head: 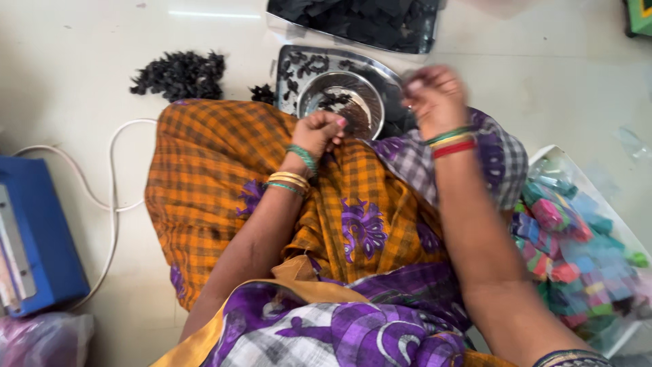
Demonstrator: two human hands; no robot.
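Observation:
I sit on the floor in an orange checked and purple cloth. My left hand (pixel 319 130) rests on my knee with fingers curled shut; whether it pinches anything is unclear. My right hand (pixel 435 95) is raised and blurred by motion, fingers bunched together, and I cannot see if something small sits between them. Just beyond both hands stands a round steel bowl (pixel 312 95) with a few small black pieces inside. It rests on a flat tray (pixel 288 58) scattered with more black pieces.
A heap of black pieces (pixel 180 73) lies on the pale floor at upper left. A dark bag of black material (pixel 367 24) sits at the top. A clear bag of colourful wrapped packets (pixel 577 245) is at right. A blue machine (pixel 34 238) with a white cable (pixel 112 197) is at left.

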